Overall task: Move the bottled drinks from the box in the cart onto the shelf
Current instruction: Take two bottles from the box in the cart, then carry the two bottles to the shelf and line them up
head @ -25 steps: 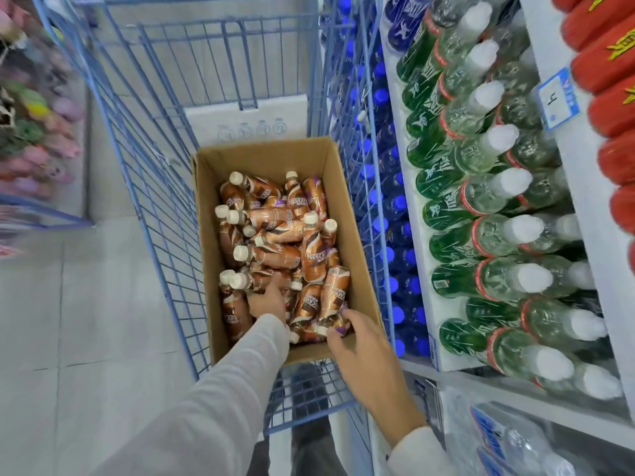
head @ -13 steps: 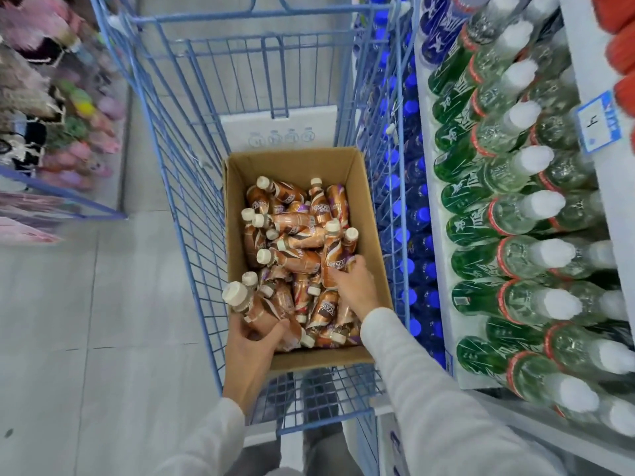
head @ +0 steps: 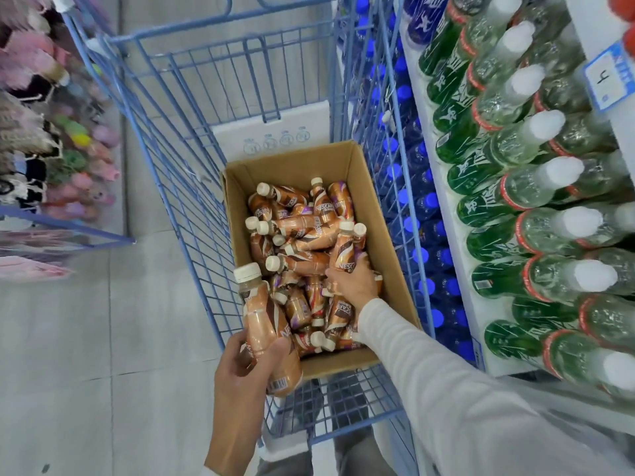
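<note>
Two bottles in grasp. Left hand (head: 240, 369), fingers wrapped round first bottle (head: 264, 321), over near-left edge of box (head: 295, 163). Right hand (head: 354, 285), fingers curled round second bottle (head: 343, 254), inside box.

A brown cardboard box (head: 240, 187) sits in the near end of a blue wire cart (head: 171, 132), with a white carton (head: 275, 132) behind it. Brown-labelled plastic coffee bottles (head: 299, 228) lie heaped inside the box. The left hand (head: 240, 369) holds one white-capped coffee bottle (head: 264, 324) above the box's near-left corner. The right hand (head: 354, 286) reaches into the box's right side, fingers (head: 335, 273) around an upright coffee bottle (head: 343, 249). Right of the cart stands a white shelf (head: 446, 204) carrying rows of green-labelled clear bottles (head: 536, 187), with blue-capped bottles (head: 426, 204) on the level below. Left, across the grey tiled floor (head: 68, 338), is a rack of soft plush goods (head: 51, 132).
</note>
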Available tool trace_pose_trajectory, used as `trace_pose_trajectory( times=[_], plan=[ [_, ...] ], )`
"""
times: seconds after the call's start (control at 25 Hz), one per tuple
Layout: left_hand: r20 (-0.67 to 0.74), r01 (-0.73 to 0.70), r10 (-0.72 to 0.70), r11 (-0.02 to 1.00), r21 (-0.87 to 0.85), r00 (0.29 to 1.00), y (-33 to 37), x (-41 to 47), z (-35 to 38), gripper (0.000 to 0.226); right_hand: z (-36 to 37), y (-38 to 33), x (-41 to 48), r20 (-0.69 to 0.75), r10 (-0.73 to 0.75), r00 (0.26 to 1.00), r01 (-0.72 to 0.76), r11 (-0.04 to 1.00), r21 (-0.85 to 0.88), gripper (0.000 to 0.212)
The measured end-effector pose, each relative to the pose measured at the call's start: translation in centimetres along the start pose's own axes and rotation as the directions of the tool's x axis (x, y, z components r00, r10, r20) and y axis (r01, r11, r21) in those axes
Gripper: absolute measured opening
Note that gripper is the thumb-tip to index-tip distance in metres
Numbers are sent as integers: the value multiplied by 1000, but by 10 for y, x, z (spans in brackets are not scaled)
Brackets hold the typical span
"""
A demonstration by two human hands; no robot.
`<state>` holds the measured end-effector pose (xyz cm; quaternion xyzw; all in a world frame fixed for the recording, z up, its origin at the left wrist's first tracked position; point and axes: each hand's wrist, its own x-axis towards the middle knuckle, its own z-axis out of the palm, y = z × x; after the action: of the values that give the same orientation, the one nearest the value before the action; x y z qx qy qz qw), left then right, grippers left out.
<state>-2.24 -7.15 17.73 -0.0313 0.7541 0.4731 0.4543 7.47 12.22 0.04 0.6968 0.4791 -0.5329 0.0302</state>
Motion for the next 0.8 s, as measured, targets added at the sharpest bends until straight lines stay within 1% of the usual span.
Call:
trace_pose_trajectory(
  times=[0.08, 0.12, 0.16, 0.24, 0.28, 0.32, 0.4, 0.48, 0.52, 0.56, 0.6, 0.64, 0.72, 0.8],
  plan=[
    [29, -20, 20, 1000, 24, 999, 7, -5, -2, 36, -16, -2, -37, 90, -35, 995, 16, 978, 206, 60],
    [54, -31, 30, 999, 31, 998, 11, -7, -2, 30, -24, -1, -58, 132, -47, 990, 9, 962, 272, 56],
    [89, -47, 44, 998, 37, 995, 14, -10, -1, 27, -33, 1, -82, 156, -55, 986, 3, 948, 318, 58],
    [160, -71, 64, 997, 37, 985, 22, -18, 1, 26, -50, 3, -128, 137, -97, 986, 43, 935, 351, 69],
    [203, -75, 67, 997, 29, 977, 28, -22, 4, 28, -60, 4, -151, 106, -123, 987, 75, 924, 375, 65],
    [246, -67, 62, 998, 15, 967, 30, -25, 6, 35, -71, 7, -173, 73, -133, 989, 93, 913, 398, 58],
    [328, -44, 41, 999, 2, 944, 34, -38, 14, 62, -93, 13, -226, -8, -149, 989, 135, 875, 464, 51],
    [377, -60, 52, 998, 11, 925, 43, -55, 27, 91, -113, 21, -271, -87, -166, 982, 186, 820, 542, 42],
    [386, -64, 58, 998, 2, 921, 45, -63, 34, 102, -122, 26, -289, -127, -160, 979, 204, 785, 585, 37],
    [424, -67, 61, 998, 0, 904, 46, -74, 43, 107, -132, 35, -306, -172, -149, 974, 225, 750, 622, 35],
    [470, -74, 68, 997, -6, 880, 46, -83, 51, 106, -140, 44, -321, -211, -137, 968, 243, 717, 653, 36],
    [525, -96, 84, 995, -5, 847, 46, -94, 61, 98, -147, 53, -335, -245, -124, 962, 262, 685, 680, 39],
    [619, -165, 113, 986, 28, 777, 45, -123, 79, 76, -164, 73, -360, -325, -83, 942, 303, 625, 719, 43],
    [715, -240, 136, 970, 46, 686, 42, -161, 100, 58, -185, 95, -391, -408, -33, 912, 357, 553, 753, 37]
  ],
)
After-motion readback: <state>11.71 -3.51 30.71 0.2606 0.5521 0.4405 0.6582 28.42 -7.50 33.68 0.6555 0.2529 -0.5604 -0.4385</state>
